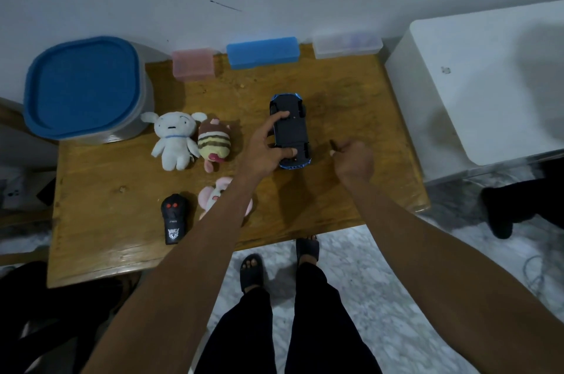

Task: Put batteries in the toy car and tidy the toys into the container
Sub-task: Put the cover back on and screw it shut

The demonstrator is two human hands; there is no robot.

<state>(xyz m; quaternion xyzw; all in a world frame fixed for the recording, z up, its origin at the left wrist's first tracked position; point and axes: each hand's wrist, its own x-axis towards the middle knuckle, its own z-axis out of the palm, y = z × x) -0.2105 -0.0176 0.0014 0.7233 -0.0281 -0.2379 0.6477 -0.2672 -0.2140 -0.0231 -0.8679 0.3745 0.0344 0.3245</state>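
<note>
A wooden desk [335, 196] fills the middle of the frame. At its upper left stands a grey container [140, 117] with a blue lid [82, 86]. Along the far edge lie a pink box [193, 64], a blue box [262, 52] and a clear box [347, 45]. Left of centre sit a white plush [172, 138] and a striped plush [214, 141], touching; below them a pink plush [210, 195] is partly hidden by the left forearm, with a black remote control [175, 219] just beside it.

The toy car [290, 132] lies upside down at centre, dark underside up, its long axis running from the near edge toward the wall.

The left hand [262, 147] grasps the car, thumb and fingers pressed on its underside. The right hand [354, 157], just right of the car, is clenched around a small dark item I cannot identify.
</note>
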